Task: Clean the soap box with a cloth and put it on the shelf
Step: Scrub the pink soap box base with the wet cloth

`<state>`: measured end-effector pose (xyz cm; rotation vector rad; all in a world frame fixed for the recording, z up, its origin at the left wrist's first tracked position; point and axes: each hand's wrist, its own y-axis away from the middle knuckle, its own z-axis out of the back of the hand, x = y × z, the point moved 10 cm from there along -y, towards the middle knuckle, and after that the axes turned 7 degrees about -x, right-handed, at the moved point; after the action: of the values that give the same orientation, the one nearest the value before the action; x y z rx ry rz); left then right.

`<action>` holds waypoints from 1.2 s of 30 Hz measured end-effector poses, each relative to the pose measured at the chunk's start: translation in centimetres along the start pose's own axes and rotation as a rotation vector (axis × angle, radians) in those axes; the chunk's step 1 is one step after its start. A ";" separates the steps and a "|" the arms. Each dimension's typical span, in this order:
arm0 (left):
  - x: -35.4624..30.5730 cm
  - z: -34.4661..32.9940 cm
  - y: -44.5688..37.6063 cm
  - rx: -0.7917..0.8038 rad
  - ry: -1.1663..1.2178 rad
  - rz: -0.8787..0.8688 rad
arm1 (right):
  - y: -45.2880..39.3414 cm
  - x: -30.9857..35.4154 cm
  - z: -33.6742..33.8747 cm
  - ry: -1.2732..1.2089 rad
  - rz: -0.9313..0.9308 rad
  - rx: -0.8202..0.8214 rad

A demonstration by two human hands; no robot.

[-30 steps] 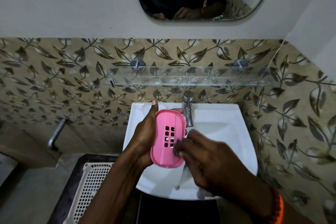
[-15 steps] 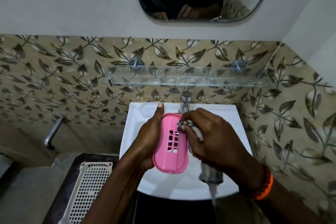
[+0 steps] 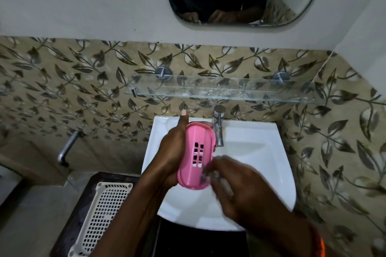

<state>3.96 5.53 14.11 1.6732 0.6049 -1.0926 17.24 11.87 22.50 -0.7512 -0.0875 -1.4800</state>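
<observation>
Leaf-patterned glossy tiles (image 3: 62, 89) cover the wall behind a smooth white ceramic basin (image 3: 261, 162) with a chrome tap (image 3: 218, 125). Above it runs a clear glass shelf (image 3: 219, 89) on round metal pegs. Over the basin, the left hand (image 3: 173, 152) grips the pink plastic soap box (image 3: 196, 154), oval, its slotted base facing up. The right hand (image 3: 236, 190), blurred, curls round a greyish cloth (image 3: 208, 175) pressed at the box's near end.

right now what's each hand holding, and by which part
Left hand grips the pink soap box by its long left side, thumb up along it. Right hand is blurred at the box's lower end; its hold cannot be told.
</observation>
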 end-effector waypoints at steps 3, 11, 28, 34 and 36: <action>0.6 -0.1 0.1 0.024 0.077 0.070 | 1.2 1.6 -1.3 -0.041 0.056 0.089; 1.4 -1.0 0.2 0.056 0.218 0.132 | 0.2 2.5 -1.4 -0.186 0.086 0.092; -1.0 -0.3 1.0 -0.038 0.084 -0.115 | -0.2 0.2 -2.0 -0.389 -0.117 0.158; -1.5 -0.3 1.1 -0.024 0.124 -0.096 | -0.7 -1.2 -1.2 0.057 -0.010 0.310; -1.6 -0.4 1.1 -0.021 0.155 -0.101 | -0.9 -0.2 -1.8 0.014 0.024 0.346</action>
<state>4.26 5.64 16.03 1.7349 0.8053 -1.0301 15.68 11.18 21.34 -0.4595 -0.3152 -1.3995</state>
